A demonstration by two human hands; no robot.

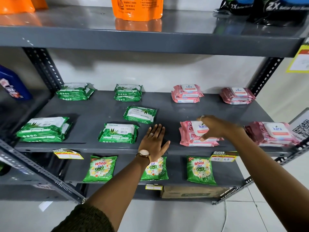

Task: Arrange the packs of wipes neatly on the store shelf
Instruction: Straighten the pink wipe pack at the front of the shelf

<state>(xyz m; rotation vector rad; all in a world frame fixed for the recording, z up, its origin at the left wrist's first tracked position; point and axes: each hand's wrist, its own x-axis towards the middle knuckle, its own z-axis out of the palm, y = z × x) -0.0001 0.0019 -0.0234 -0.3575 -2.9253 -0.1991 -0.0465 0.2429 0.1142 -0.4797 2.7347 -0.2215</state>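
Both arms reach forward and up from the bottom of the view, bare at the forearms, with a dark green sleeve bunched near the left elbow. The left hand point(154, 141) lies flat, palm down, fingers together and thumb spread out to the right, a ring on one finger and a watch on the wrist. The right hand point(215, 127) is raised, its grip loose, fingers curled and spread leftward, a ring on one finger.

grey metal shelf point(93, 111), green wipes packs point(117, 133), pink wipes packs point(187, 93)
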